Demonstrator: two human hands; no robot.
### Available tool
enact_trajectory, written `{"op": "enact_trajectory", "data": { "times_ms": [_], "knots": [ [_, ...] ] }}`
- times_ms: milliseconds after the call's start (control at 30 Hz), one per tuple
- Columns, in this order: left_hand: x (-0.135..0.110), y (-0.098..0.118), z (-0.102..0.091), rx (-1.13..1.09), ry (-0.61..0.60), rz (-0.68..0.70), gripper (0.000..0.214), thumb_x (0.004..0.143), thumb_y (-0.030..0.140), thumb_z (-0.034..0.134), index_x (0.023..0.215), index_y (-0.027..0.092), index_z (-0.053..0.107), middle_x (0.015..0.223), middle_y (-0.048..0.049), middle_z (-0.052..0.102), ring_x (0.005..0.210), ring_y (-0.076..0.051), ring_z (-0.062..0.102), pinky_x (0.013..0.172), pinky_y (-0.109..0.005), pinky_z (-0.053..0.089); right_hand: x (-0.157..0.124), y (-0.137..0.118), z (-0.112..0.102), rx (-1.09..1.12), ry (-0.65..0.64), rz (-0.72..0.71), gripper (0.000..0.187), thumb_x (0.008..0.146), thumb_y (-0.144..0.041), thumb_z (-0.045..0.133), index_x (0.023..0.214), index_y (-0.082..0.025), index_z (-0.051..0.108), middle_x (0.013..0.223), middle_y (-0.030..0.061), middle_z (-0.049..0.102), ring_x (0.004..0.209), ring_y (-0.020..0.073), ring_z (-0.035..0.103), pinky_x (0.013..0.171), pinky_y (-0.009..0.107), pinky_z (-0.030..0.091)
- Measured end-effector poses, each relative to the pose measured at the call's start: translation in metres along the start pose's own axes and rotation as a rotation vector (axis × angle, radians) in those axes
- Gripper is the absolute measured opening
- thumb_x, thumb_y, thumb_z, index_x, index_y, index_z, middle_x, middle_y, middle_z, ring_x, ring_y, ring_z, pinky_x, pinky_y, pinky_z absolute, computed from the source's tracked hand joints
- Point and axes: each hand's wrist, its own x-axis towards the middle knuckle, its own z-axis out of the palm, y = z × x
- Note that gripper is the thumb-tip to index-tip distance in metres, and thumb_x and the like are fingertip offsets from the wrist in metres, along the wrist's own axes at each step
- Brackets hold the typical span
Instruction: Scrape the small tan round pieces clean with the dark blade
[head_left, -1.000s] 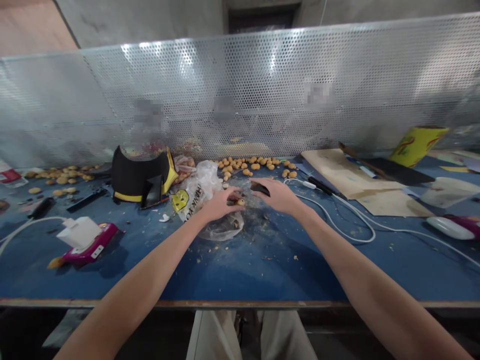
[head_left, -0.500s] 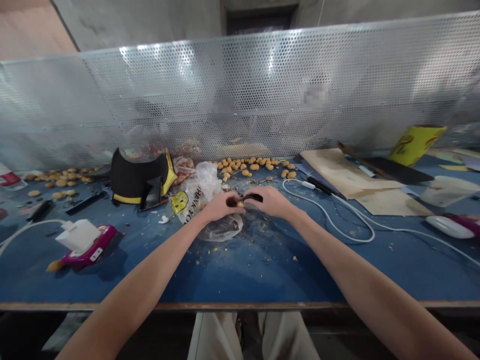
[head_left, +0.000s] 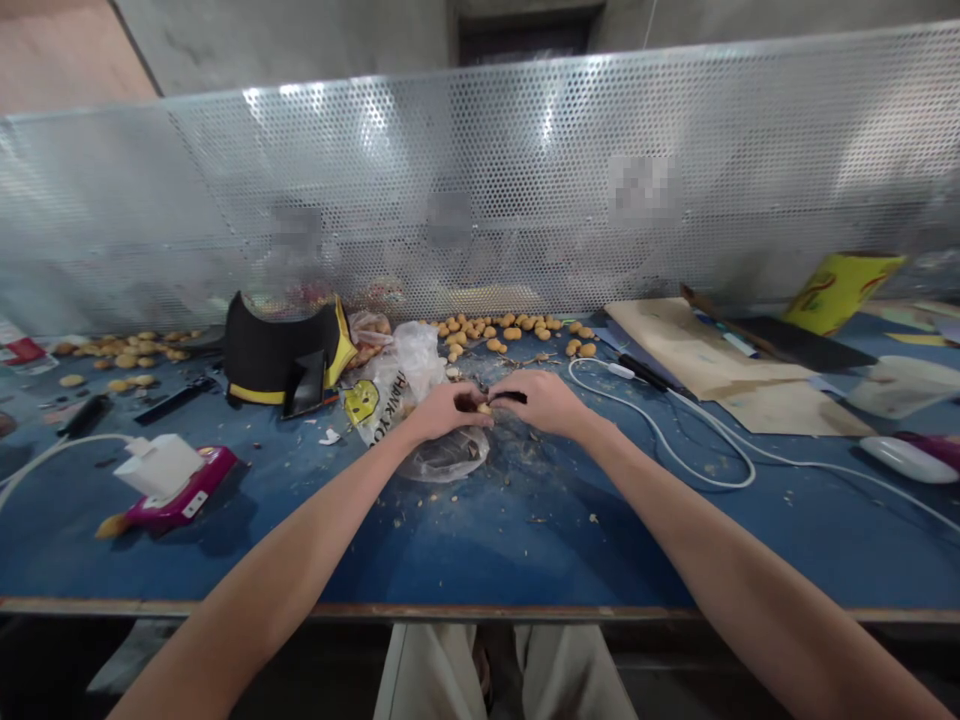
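My left hand (head_left: 452,410) pinches a small tan peanut (head_left: 484,409) in its fingertips, above a clear plastic bag. My right hand (head_left: 541,400) meets it from the right, its thumb and fingers closed at the same peanut. The fingertips hide most of the nut. A dark patch shows inside the right hand's grip, and I cannot make out whether it is shadow. Under and behind my left hand lies the crumpled plastic bag (head_left: 448,455), printed with a yellow face and lettering. Several unshelled peanuts (head_left: 512,332) lie along the back of the blue table (head_left: 480,560).
A black and yellow holder (head_left: 281,350) stands left of the bag. Nearer left is a purple power strip (head_left: 180,505) with a white charger (head_left: 160,465). On the right lie a white cable (head_left: 675,478), brown paper (head_left: 675,345) and a white mouse (head_left: 907,458). A perforated metal screen (head_left: 517,190) rises behind.
The view has shifted slightly. My fingertips have moved a little around the peanut, and both hands stay together over the bag's right edge.
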Motion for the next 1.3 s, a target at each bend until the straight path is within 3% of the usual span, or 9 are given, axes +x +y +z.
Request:
{"op": "enact_trajectory", "data": {
  "times_ms": [367,567,800,1000,1300],
  "knots": [
    [-0.001,0.002,0.000,0.067,0.002,0.039,0.036,0.070,0.050,0.075,0.079,0.017,0.063,0.072,0.0017,0.060,0.068,-0.014,0.054,0.063,-0.026,0.042,-0.002,-0.004,-0.008,0.028,-0.027,-0.001,0.018,0.091,-0.030,0.058,0.100,-0.029,0.074,0.100,-0.0003,0.075,0.093,0.0197,0.067,0.084,0.033,0.048],
    [-0.004,0.011,0.001,0.209,0.044,0.136,0.033,0.074,0.048,0.074,0.084,0.019,0.065,0.083,-0.0020,0.066,0.076,-0.016,0.059,0.069,-0.028,0.045,-0.008,0.007,-0.023,0.060,0.065,0.053,0.020,0.092,-0.034,0.058,0.101,-0.028,0.074,0.100,0.0014,0.075,0.091,0.0203,0.067,0.083,0.034,0.049],
    [-0.002,0.012,0.002,0.408,0.068,0.235,0.035,0.075,0.051,0.072,0.082,0.019,0.061,0.079,-0.0015,0.063,0.073,-0.016,0.056,0.069,-0.028,0.043,-0.006,0.001,-0.015,0.104,-0.033,0.020,0.019,0.092,-0.034,0.058,0.101,-0.028,0.074,0.100,0.0007,0.074,0.092,0.0192,0.066,0.085,0.033,0.048],
    [-0.002,0.010,0.005,0.334,0.083,0.176,0.036,0.075,0.053,0.071,0.079,0.019,0.060,0.076,0.0001,0.061,0.071,-0.015,0.054,0.066,-0.027,0.041,-0.005,0.001,-0.012,0.026,-0.094,0.049,0.020,0.091,-0.035,0.059,0.103,-0.029,0.074,0.094,0.0023,0.074,0.086,0.0196,0.066,0.082,0.032,0.047],
    [-0.003,0.015,0.008,0.281,0.105,0.133,0.038,0.071,0.054,0.074,0.076,0.019,0.059,0.075,-0.0005,0.061,0.069,-0.015,0.053,0.066,-0.027,0.041,-0.006,0.004,-0.012,0.016,-0.070,0.019,0.020,0.092,-0.036,0.059,0.103,-0.029,0.074,0.093,0.0018,0.075,0.085,0.0196,0.066,0.081,0.032,0.046]
  ]
}}
